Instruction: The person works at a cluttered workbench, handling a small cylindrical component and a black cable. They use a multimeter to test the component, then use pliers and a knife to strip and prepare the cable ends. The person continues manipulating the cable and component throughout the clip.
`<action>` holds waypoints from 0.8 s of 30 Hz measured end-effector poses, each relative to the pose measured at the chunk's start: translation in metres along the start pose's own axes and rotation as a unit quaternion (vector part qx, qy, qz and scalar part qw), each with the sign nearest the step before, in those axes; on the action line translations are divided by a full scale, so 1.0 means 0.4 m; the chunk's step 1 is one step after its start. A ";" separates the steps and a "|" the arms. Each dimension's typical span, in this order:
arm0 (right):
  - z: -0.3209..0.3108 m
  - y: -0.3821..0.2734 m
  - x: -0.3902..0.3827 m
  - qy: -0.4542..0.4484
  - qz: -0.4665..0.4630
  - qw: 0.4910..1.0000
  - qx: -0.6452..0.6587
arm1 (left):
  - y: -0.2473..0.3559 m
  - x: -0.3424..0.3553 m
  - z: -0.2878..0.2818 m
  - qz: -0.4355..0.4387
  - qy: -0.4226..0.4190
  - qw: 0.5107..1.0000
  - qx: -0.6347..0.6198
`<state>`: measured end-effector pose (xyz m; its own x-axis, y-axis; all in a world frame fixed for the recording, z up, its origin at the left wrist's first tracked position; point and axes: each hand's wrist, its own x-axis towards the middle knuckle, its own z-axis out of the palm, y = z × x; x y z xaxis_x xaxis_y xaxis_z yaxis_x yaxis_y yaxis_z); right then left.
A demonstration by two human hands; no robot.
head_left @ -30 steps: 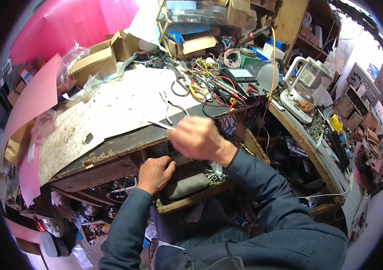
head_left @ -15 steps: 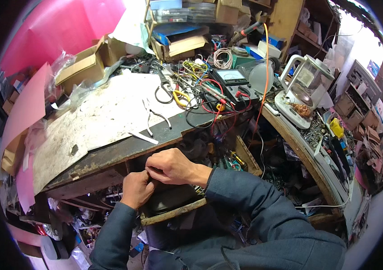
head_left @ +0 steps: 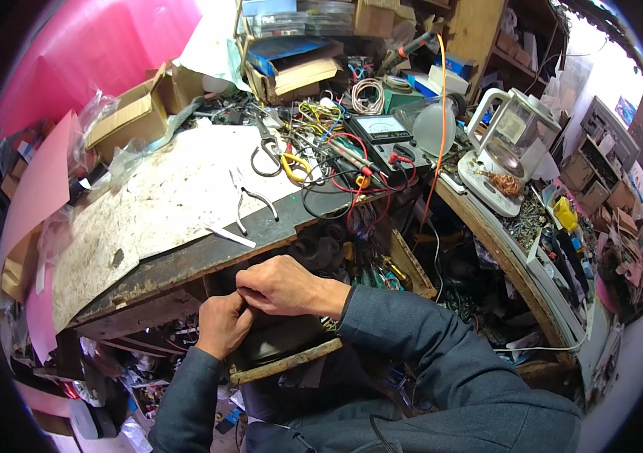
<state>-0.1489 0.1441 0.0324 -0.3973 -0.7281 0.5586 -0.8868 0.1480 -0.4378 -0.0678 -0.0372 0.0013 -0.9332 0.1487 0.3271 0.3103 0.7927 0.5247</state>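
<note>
Both hands meet above a pulled-out wooden drawer (head_left: pixel 287 362) at the bench's front edge. My left hand (head_left: pixel 223 325) is closed, its fingertips pressed against those of my right hand (head_left: pixel 283 285), which is also closed and lies on top. Whatever they pinch is hidden behind the fingers. Below them a dark, flat object (head_left: pixel 280 337) lies in the drawer. On the bench beyond my hands rest pliers with white handles (head_left: pixel 255 202) and a white strip (head_left: pixel 231 237).
Scissors (head_left: pixel 267 151) and yellow-handled pliers (head_left: pixel 296 167) lie near an analog multimeter (head_left: pixel 382 136) with red and black leads. A glass kettle (head_left: pixel 506 136) stands at right. Drawer tools (head_left: pixel 389 275) sit right of my hands; a cardboard box (head_left: pixel 129 121) stands back left.
The whole view has shifted slightly, so bench and hands appear a little further left. My hands stay together with fingers closed; their grip looks nearly the same.
</note>
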 end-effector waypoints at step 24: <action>-0.293 -0.065 0.169 0.141 -0.032 0.959 -0.245 | 0.007 0.001 -0.020 -0.028 -0.006 1.000 -0.005</action>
<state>-0.1805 0.1694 0.1642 -0.3246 -0.5469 0.7717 -0.8886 0.4559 -0.0506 -0.0657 -0.0396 0.0094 -0.9511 0.1125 0.2875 0.2599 0.7945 0.5488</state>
